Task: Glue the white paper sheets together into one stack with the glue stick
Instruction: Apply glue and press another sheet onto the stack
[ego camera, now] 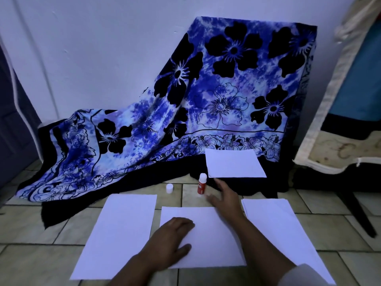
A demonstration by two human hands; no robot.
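Several white paper sheets lie on the tiled floor: a left sheet [121, 232], a middle sheet [208, 230], a right pile [278, 228] and a far sheet [235, 163] resting on dark cloth. My left hand [171, 238] presses flat on the middle sheet, fingers spread. My right hand [224, 198] hovers open just right of the upright red glue stick [201, 185], fingers apart and a little blurred, holding nothing. The glue stick is uncapped; its white cap [169, 188] stands on the floor to its left.
A blue floral cloth [206, 100] drapes over something against the white wall and spills onto the floor behind the sheets. A padded furniture piece [340, 153] with a dark leg stands at the right. A dark door [12, 112] is at the left.
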